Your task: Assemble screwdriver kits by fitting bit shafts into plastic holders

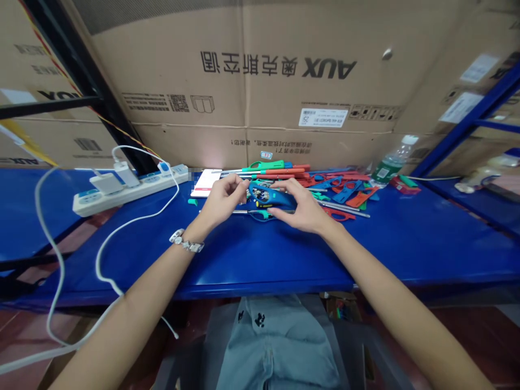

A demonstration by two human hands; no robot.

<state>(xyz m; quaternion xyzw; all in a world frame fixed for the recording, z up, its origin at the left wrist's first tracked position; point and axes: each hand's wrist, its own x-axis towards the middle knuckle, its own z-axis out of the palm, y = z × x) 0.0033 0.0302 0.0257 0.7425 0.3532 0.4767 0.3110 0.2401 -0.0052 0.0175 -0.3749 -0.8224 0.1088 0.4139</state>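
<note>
My right hand (303,206) curves round the right side of a blue oblong piece like a shallow tray (263,203), with small metallic and yellow bits showing in it. Its fingers lie on the far edge and the thumb on the near edge. At the left end of the piece, my left hand (225,199) has thumb and fingertips pinched together; whatever is between them is too small to make out. A long-nosed lighter with a green part (266,214) lies just below. Behind and to the right are several orange-handled lighters (284,172) and loose red and blue plastic handle parts (345,189).
A white power strip (134,190) with chargers and cables lies at left. By my left hand is a white card or pad (206,182). A plastic bottle (392,162) and a small red box (405,186) stand at right. Large cardboard boxes (260,81) wall the back.
</note>
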